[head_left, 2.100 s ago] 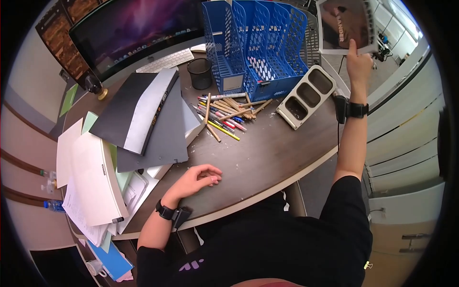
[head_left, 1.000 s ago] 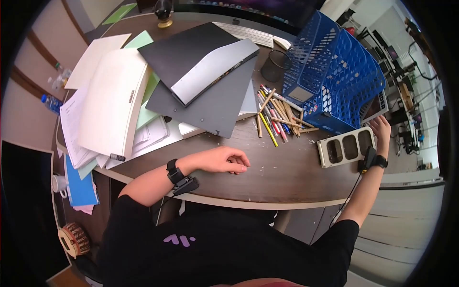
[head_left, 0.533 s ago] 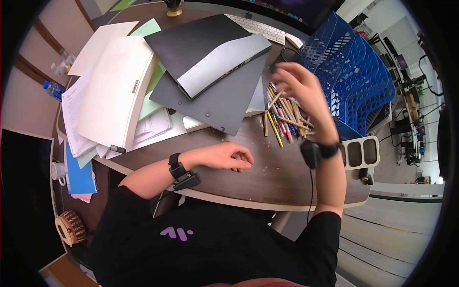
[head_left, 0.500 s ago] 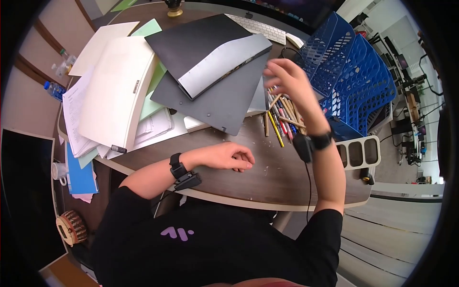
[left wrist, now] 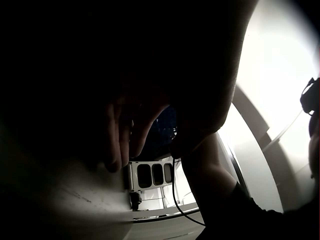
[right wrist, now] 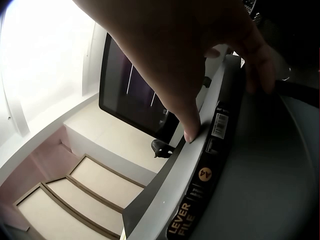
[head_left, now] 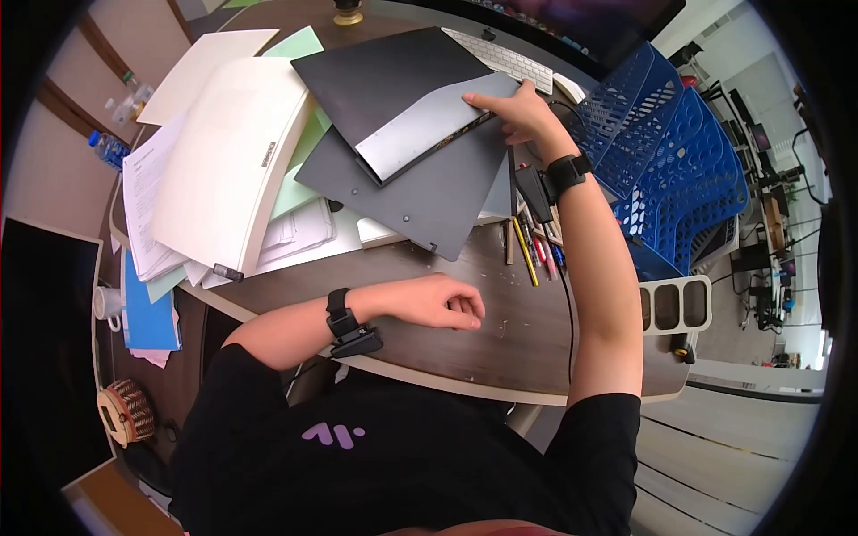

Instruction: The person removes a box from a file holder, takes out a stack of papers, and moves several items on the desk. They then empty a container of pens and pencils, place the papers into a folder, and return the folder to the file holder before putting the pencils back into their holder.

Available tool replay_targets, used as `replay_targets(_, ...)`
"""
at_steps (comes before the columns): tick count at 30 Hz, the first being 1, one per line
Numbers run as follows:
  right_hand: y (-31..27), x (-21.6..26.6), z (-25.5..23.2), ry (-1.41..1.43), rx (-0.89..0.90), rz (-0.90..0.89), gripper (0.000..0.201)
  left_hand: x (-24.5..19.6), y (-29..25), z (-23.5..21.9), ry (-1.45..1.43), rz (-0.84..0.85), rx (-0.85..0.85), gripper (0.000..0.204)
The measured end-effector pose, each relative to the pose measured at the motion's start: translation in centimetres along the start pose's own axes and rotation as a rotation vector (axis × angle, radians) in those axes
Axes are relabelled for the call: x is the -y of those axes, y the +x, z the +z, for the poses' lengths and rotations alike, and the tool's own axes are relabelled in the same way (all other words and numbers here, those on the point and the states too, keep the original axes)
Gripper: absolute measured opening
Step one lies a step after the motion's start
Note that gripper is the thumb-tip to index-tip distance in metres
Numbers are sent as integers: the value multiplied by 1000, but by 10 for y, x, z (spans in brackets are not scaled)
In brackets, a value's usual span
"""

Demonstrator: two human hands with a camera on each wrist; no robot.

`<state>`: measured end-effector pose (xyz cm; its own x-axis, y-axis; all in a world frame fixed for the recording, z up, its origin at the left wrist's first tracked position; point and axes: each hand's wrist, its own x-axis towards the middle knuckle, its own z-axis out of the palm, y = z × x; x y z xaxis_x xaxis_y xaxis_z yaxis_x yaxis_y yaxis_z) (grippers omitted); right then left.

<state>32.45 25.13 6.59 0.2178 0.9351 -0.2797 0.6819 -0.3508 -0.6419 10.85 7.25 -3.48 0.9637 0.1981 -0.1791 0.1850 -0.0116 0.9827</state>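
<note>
A black lever file with a grey edge strip (head_left: 420,129) lies on top of a dark grey folder (head_left: 393,201). At its upper right end is my right hand (head_left: 523,112), thumb on the grey strip and fingers over the spine side. The right wrist view shows the hand (right wrist: 200,65) straddling the file's lettered spine (right wrist: 200,175), thumb on one side, fingers on the other. My left hand (head_left: 433,301) rests on the desk near its front edge, fingers loosely curled with nothing in them; it looks dark in the left wrist view (left wrist: 135,120).
Pens and pencils (head_left: 534,250) lie below my right forearm. Blue file racks (head_left: 684,179) stand at the right, with a three-hole holder (head_left: 666,305) in front. White binders (head_left: 228,170) and papers (head_left: 147,192) are piled at the left, a keyboard (head_left: 500,58) at the back.
My right hand has come from the magazine by the blue racks, over the pens, to the black file's upper end. The magazine now stands at the racks' right side. My left hand has stayed resting.
</note>
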Motion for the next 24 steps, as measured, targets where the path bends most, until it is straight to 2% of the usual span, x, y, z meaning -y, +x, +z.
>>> replay_targets(3, 12, -7, 7, 2, -107, -2, 124, 0, 1, 2, 6, 5, 0, 35)
replay_targets(10, 25, 3, 15, 155, -102, 49, 128, -2, 1, 2, 25, 10, -5, 37)
replay_targets(14, 24, 9, 30, 99, -248, 91, 127, -1, 2, 3, 26, 26, -12, 37)
replay_targets(17, 23, 14, 23, 50, -181, 99, 126, -2, 1, 2, 16, 15, -12, 37)
replay_targets(21, 23, 9, 14, 153, -79, 76, 125, -3, 1, 3, 39, 13, -22, 36)
replay_targets(24, 45, 3, 22, 52, -115, 86, 130, -2, 1, 5, 23, 24, -45, 37)
